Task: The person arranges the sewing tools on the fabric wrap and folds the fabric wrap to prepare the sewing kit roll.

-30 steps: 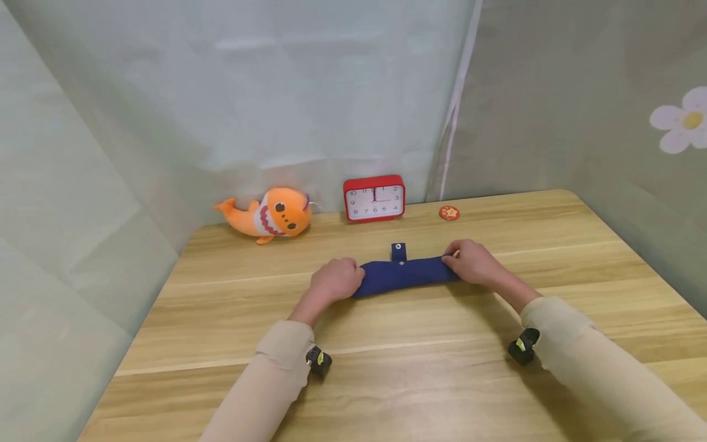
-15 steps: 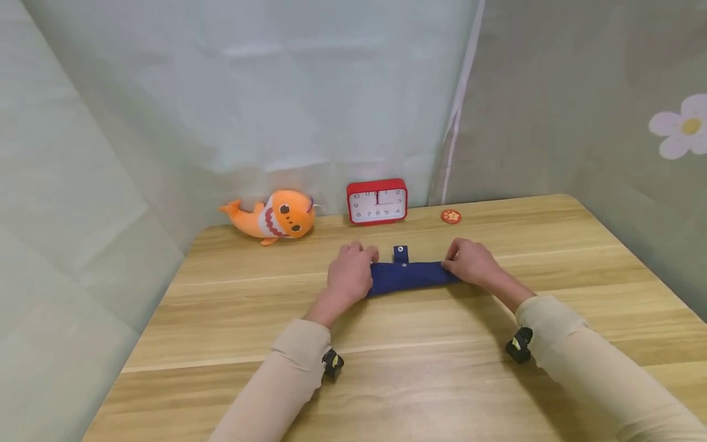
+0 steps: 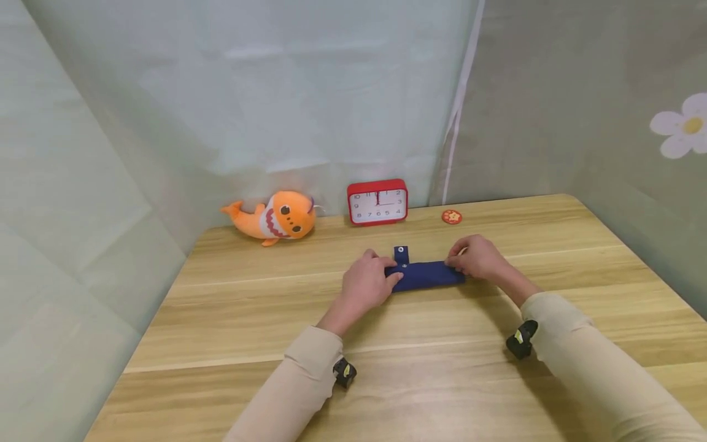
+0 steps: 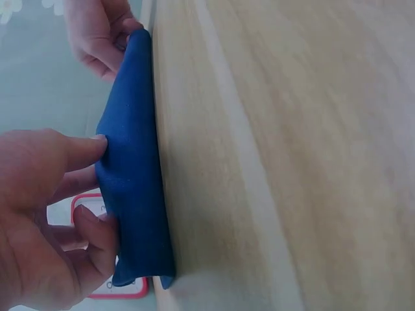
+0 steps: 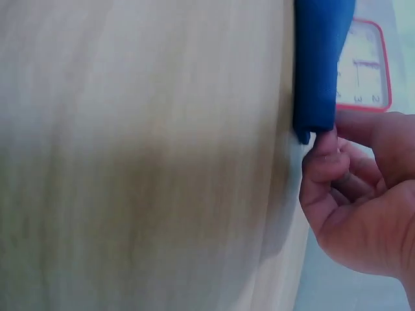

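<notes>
A navy blue fabric piece (image 3: pixel 428 276), folded into a long flat strip, lies across the wooden table. From its far edge sticks out a short tab (image 3: pixel 401 255) with a metal snap; a second snap sits on the strip below the tab. My left hand (image 3: pixel 364 281) holds the strip's left part, thumb on the near side and fingers over the far edge, covering that end in the head view. At the right end, my right hand (image 3: pixel 479 256) pinches the corner between thumb and fingers. The left wrist view shows the strip's layered open end (image 4: pixel 142 280) beyond the left fingers.
Along the table's back edge are an orange plush shark (image 3: pixel 276 215), a red-framed clock (image 3: pixel 378 202) and a small red disc with a paw print (image 3: pixel 452 217). Grey-green curtains (image 3: pixel 309 92) hang behind the table.
My left hand has slid right along the strip, from its left end toward the tab, and its fingers now straddle it. The strip looks shorter. My right hand stays at the right end.
</notes>
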`<action>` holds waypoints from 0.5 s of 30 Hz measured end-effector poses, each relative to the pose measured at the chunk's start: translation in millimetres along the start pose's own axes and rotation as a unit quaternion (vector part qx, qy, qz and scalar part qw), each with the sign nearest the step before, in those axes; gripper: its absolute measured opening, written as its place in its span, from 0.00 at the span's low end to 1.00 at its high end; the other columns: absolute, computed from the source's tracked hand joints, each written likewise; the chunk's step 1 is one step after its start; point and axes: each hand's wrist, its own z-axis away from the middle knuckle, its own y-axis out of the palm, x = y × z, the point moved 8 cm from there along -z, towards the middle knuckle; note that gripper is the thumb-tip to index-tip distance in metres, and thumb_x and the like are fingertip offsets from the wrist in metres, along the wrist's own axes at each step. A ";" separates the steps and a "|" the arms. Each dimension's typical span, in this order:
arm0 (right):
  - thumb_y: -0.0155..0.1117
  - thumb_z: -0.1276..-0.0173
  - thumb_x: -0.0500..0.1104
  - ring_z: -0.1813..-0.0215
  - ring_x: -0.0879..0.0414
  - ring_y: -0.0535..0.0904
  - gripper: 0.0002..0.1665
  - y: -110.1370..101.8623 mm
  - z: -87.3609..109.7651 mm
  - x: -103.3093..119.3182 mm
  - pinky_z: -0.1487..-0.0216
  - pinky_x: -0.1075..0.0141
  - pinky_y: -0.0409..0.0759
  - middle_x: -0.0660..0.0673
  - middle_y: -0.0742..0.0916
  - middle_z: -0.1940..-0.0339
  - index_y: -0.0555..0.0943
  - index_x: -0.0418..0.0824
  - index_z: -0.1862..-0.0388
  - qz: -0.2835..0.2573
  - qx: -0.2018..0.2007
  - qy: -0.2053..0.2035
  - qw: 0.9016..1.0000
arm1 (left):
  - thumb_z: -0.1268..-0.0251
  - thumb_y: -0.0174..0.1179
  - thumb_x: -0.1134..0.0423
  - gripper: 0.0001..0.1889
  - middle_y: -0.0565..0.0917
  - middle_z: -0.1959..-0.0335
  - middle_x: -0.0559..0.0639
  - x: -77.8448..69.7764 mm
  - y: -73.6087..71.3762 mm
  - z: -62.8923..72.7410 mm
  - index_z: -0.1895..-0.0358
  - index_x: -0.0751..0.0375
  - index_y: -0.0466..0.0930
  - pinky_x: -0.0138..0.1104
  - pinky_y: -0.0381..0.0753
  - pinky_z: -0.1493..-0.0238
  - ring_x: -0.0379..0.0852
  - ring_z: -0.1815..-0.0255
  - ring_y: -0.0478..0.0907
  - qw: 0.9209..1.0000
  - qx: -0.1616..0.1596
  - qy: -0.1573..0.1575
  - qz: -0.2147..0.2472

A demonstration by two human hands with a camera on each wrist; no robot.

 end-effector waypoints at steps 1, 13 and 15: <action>0.72 0.31 0.40 0.78 0.61 0.77 0.08 -0.1 0.1 -2.3 0.76 0.68 0.74 0.49 0.85 0.79 0.85 0.34 0.61 -0.018 0.007 0.009 1.000 | 0.24 0.63 0.45 0.20 0.83 0.43 0.55 0.1 0.4 -0.3 0.36 0.47 0.87 0.45 0.86 0.53 0.51 0.49 0.81 1.000 0.001 -0.003 -0.002; 0.72 0.38 0.37 0.66 0.49 0.81 0.03 0.4 -4.6 27.2 0.61 0.61 0.75 0.43 0.88 0.73 0.88 0.38 0.69 0.103 -0.034 -0.049 0.993 | 0.26 0.67 0.48 0.18 0.84 0.43 0.54 -0.2 0.4 -3.0 0.38 0.41 0.88 0.45 0.86 0.56 0.50 0.48 0.83 1.000 -0.002 -0.014 0.023; 0.71 0.37 0.38 0.64 0.47 0.82 0.04 1.7 -4.0 32.1 0.60 0.60 0.77 0.41 0.89 0.70 0.88 0.36 0.67 0.104 -0.051 -0.060 0.991 | 0.26 0.67 0.48 0.17 0.84 0.43 0.53 -0.4 1.2 -3.1 0.38 0.41 0.88 0.45 0.86 0.54 0.50 0.46 0.82 1.000 0.001 -0.014 0.027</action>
